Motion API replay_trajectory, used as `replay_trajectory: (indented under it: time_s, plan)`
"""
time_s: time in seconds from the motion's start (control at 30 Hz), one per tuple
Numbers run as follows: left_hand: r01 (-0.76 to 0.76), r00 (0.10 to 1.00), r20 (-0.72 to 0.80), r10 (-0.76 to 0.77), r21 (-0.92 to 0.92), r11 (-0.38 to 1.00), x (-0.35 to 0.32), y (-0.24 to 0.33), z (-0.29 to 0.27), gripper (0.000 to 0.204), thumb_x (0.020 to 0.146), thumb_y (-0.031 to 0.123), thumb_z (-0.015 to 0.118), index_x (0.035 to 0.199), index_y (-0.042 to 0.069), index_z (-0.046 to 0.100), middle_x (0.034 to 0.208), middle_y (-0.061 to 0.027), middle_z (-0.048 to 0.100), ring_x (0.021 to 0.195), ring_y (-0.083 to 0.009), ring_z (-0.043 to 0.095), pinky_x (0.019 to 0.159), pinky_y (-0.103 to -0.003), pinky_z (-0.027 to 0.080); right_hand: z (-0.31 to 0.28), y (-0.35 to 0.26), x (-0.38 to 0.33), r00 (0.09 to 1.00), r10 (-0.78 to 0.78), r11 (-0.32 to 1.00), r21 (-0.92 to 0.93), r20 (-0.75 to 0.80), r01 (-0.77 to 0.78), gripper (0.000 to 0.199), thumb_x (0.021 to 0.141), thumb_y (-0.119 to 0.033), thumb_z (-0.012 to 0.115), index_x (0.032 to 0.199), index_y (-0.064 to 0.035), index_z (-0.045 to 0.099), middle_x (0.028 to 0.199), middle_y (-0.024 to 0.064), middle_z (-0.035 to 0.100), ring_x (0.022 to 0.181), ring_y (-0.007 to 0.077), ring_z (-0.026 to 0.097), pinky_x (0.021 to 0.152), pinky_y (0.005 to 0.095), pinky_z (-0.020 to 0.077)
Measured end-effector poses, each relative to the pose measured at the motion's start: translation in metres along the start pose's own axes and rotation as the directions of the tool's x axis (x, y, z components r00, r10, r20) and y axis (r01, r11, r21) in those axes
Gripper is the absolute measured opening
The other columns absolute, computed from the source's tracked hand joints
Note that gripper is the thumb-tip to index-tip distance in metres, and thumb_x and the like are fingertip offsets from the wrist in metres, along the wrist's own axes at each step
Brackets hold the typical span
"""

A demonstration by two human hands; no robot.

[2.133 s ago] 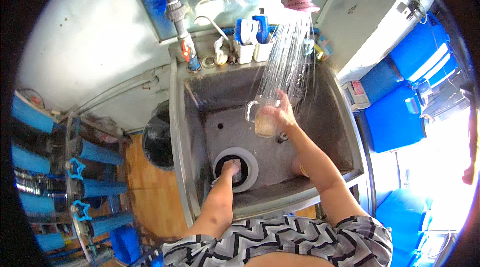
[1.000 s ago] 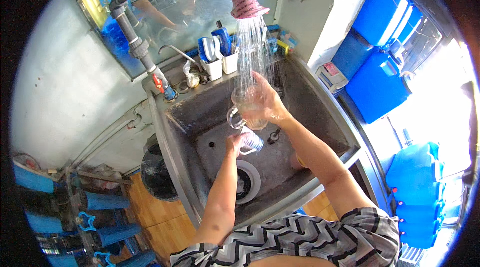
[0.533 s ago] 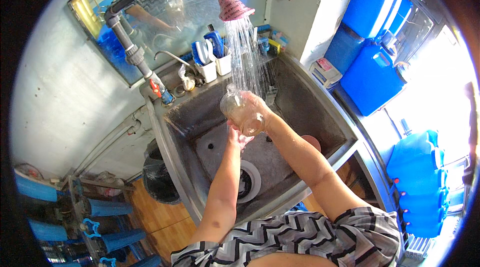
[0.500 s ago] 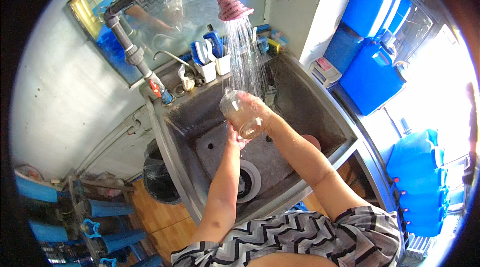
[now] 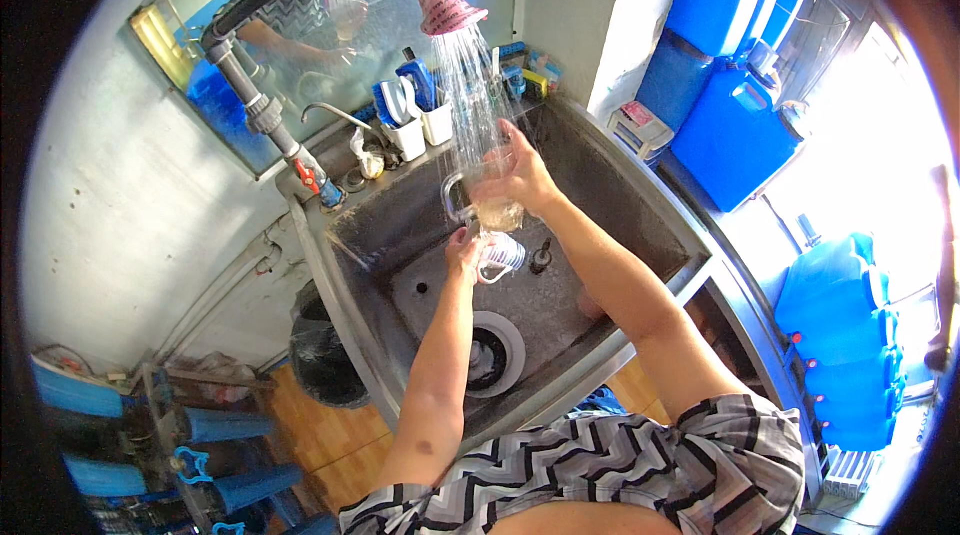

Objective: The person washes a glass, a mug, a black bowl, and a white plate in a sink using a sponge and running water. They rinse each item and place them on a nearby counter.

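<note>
Under the falling water, my right hand [image 5: 522,180] holds a clear jug [image 5: 497,213] whose see-through loop handle points left. Its thumb points up toward the stream, and its fingers lie against the jug's side. Just below, my left hand [image 5: 465,255] is closed round a small ribbed clear-and-white piece [image 5: 503,255] with a pale loop; its kind I cannot make out. Both hands are over the sink [image 5: 420,265], and the two pieces overlap in view. Water pours from a pipe outlet wrapped in pink cloth [image 5: 447,9].
Brushes [image 5: 397,103] stand in white holders on the sink's back ledge, near a thin curved tap [image 5: 340,117] and a red valve handle [image 5: 304,173]. Blue jerrycans [image 5: 735,145] stack at right. A black bin [image 5: 325,355] is left of the sink. A pale ring [image 5: 515,340] surrounds the drain.
The jug has turned, so its handle now shows at the left. My right hand has risen further into the stream. The ribbed piece now shows plainly in my left hand.
</note>
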State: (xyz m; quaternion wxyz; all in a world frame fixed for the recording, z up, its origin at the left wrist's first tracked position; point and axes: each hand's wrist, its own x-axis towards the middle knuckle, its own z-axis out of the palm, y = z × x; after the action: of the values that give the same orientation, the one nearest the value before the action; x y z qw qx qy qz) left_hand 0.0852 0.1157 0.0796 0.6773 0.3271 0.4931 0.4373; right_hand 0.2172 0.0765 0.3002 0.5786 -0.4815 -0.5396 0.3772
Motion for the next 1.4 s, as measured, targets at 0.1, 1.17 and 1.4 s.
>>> replay_trajectory:
  time_s: [0.1,1.17,1.4]
  plan:
    - [-0.073,0.990,-0.101,0.098,0.224,0.972,-0.014,0.012,0.000,0.079,0.050,0.004,0.081,0.121,-0.002,0.047,0.107,-0.0158,0.058,0.089,-0.0236,0.062,0.069,-0.035,0.053,-0.001,-0.001,-0.001,0.990,-0.001,0.997,0.076,0.143,-0.010,0.120,0.048,-0.002,0.088,0.144,-0.0011,0.016,0.107,0.0124,0.058,0.094,0.0209,0.058,0.082,0.0331,0.0494]
    - [-0.307,0.862,-0.222,0.457,0.490,0.816,-0.054,0.035,0.038,0.114,0.049,0.012,0.088,0.141,0.004,0.020,0.132,-0.0219,0.041,0.118,-0.0338,0.047,0.099,-0.042,0.040,-0.134,0.072,-0.090,0.480,0.476,0.118,0.487,0.737,-0.865,0.054,0.081,-0.045,0.060,0.115,-0.0035,0.052,0.098,0.0156,0.061,0.077,0.0267,0.063,0.068,0.0443,0.0548]
    - [-0.341,0.906,-0.331,0.265,-0.196,0.920,-0.062,0.038,0.042,0.075,0.073,0.014,0.071,0.137,0.011,0.032,0.121,-0.0205,0.050,0.110,-0.0355,0.051,0.088,-0.054,0.044,-0.155,0.078,-0.077,0.431,0.551,0.102,0.455,0.714,-0.884,0.051,0.079,-0.045,0.062,0.111,-0.0055,0.056,0.097,0.0172,0.062,0.084,0.0288,0.063,0.072,0.0445,0.0527]
